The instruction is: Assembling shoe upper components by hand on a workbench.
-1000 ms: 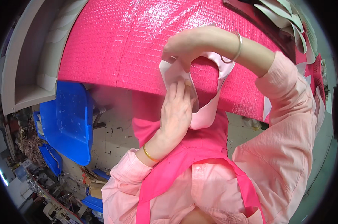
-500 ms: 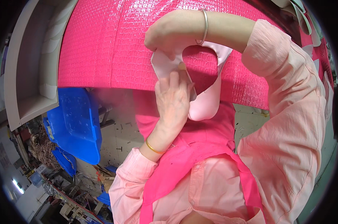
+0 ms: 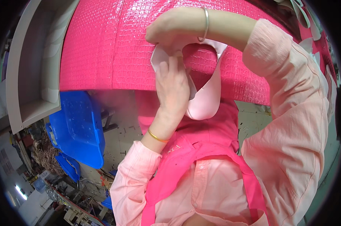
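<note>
A pale pink shoe upper [image 3: 208, 100] with a rounded end and a large opening lies over the near edge of a pink-covered table [image 3: 95, 52], its rounded end toward my body. My left hand [image 3: 172, 86], with a gold bracelet at the wrist, grips its left side with bent fingers. Across the far side reaches my right arm. My right hand [image 3: 174, 28] is curled over the upper's far left corner; its fingertips are mostly hidden behind the hand and the material.
On the left stands an open pale box-like shelf [image 3: 23, 75], beside the table. Below it is a blue plastic bin [image 3: 78, 130]. Scraps lie on the floor, and machinery fills the lower left. Cut sheet pieces [image 3: 313, 49] hang at the far right.
The upper has shifted slightly left and away from me. My left hand has slid a little farther up along its side; my right hand has barely moved, still holding the corner.
</note>
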Tool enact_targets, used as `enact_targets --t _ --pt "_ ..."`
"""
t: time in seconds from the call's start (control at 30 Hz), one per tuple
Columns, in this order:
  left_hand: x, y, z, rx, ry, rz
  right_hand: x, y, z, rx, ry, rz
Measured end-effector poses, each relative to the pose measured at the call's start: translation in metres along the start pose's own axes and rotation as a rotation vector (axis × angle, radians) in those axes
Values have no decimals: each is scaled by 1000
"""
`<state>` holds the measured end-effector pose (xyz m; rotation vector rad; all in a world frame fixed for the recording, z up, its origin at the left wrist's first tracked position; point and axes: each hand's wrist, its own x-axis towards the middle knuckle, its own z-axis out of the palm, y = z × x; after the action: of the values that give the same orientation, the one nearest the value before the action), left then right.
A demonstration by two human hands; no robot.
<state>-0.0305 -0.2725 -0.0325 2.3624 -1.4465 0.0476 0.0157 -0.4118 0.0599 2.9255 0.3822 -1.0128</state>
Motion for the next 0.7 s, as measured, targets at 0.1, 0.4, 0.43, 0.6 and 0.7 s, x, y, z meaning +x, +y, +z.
enact_targets --t 0.1,0.4,0.43,0.6,0.7 --pt "6 -3 2 88 -63 -34 43 26 9 -6 -211 190" --pt "16 -14 6 -44 13 43 52 44 1 -85 -323 -43" --pt "17 -19 8 16 24 77 48 43 -5 -87 -325 -40" --pt "19 -28 15 -96 179 173 36 58 -8 -18 -416 73" --pt "29 -22 14 -61 153 159 46 70 3 99 -553 56"
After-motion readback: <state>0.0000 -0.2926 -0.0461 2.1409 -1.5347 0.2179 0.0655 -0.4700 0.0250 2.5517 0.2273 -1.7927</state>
